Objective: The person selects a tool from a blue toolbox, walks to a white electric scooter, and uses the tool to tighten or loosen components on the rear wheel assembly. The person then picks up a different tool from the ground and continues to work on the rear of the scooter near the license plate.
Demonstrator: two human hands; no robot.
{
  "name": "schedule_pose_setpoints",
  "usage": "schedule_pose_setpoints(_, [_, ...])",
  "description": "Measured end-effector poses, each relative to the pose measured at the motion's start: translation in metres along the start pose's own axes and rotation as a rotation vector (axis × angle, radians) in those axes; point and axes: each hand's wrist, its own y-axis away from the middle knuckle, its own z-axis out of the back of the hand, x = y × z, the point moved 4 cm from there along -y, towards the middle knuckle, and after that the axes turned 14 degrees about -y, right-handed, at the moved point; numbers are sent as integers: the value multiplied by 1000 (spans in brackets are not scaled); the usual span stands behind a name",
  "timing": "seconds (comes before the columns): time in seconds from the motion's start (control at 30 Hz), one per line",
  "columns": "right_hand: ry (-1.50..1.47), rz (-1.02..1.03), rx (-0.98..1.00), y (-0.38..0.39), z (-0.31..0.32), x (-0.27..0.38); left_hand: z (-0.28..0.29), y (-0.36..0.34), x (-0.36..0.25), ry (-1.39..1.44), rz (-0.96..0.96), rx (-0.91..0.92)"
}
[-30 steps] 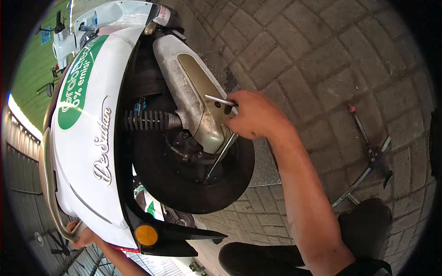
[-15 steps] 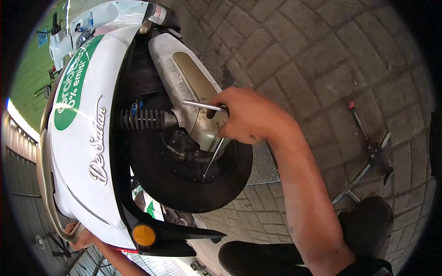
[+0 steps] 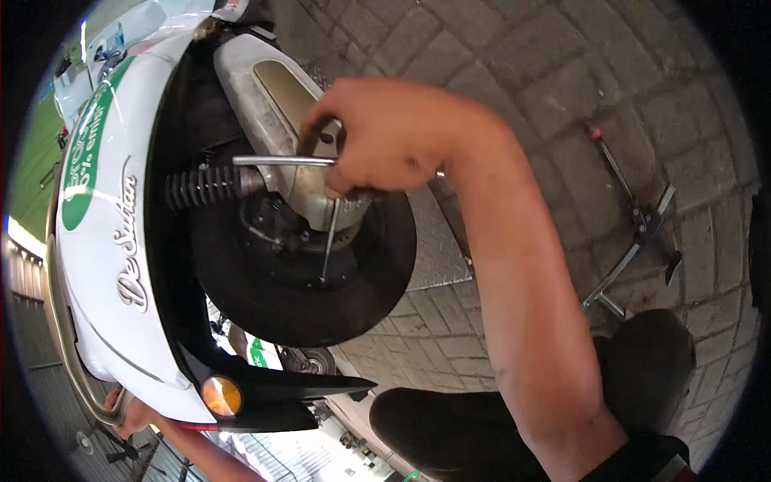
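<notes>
My right hand [image 3: 397,132] is closed on a silver T-handle wrench [image 3: 273,161], its bar poking out to the left of the fingers. The wrench's thin shaft runs down from the hand to the wheel, its tip at the wheel's side near small bolts. This black-tyred rear wheel [image 3: 365,301] belongs to a white scooter [image 3: 104,265]. Beside the hand is the grey metal swingarm cover [image 3: 249,88], with a coil-spring shock absorber [image 3: 205,187] next to it. At the lower left, my left hand [image 3: 132,416] wraps round the scooter's metal grab rail [image 3: 58,297].
A metal stand-like part with a red-tipped lever [image 3: 614,173] lies on the brick paving [image 3: 546,72] at right. A ridged metal plate [image 3: 438,249] lies beside the wheel. The black rear fender [image 3: 281,381] with an orange reflector [image 3: 222,396] juts out below; another wheel [image 3: 320,361] shows behind.
The scooter and floor sit further left in view. My right hand has turned on the T-handle wrench, its wrist raised, and the shaft stands more upright. My left hand still grips the rail.
</notes>
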Motion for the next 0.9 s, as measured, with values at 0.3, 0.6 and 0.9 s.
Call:
schedule_pose_setpoints(0.3, [-220,-59,2,4,-1,-3,2,-3,-3,-21,16,-1])
schedule_pose_setpoints(0.6, [-211,-50,-112,14,-6,5,9,-17,13,-69,35,-43])
schedule_pose_setpoints(0.9, [-23,12,-327,17,-10,6,-5,29,-38,-146,-17,-65])
